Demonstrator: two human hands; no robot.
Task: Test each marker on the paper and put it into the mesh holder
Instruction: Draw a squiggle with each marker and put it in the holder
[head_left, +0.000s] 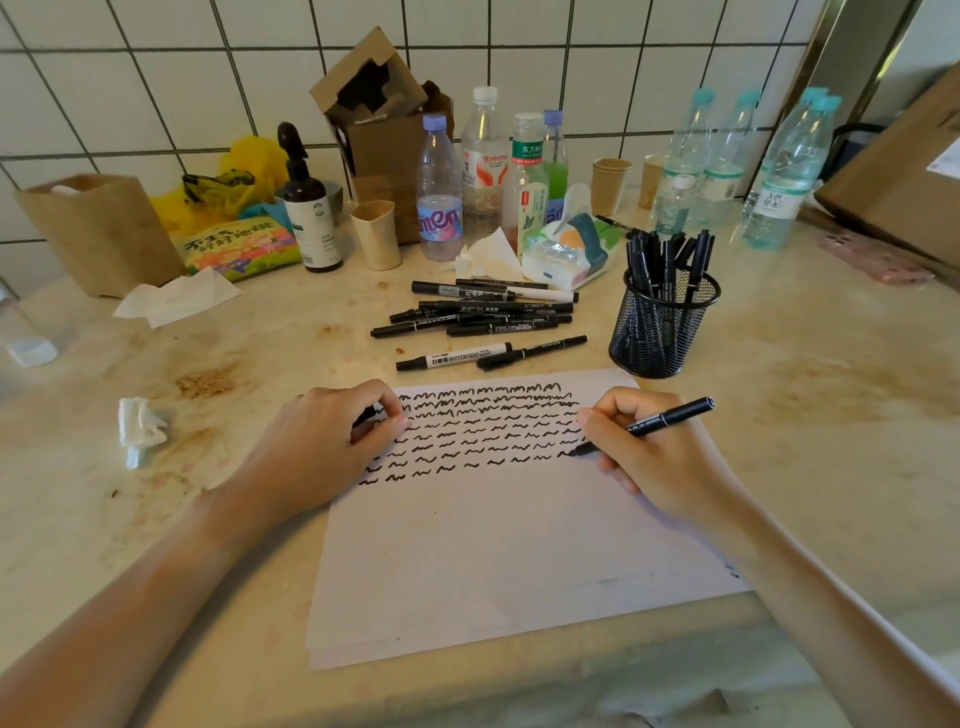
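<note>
Stained stone surface (779, 415) is carrying the paper (493, 545), where the right hand (649, 452) is pinching a marker (654, 422) tip-down on the squiggles, the left hand (332, 441) is curling around a cap (368, 414), and the holder (662, 325) is standing just beyond.

Between the paper (467, 545) and the mesh holder (662, 325) lies bare counter (810, 426) — open to the right. Loose markers (478, 317) crowd the stretch beyond the paper; bottles (727, 161) and a tissue pack (569, 249) stand behind the holder — its mouth packed with markers.
</note>
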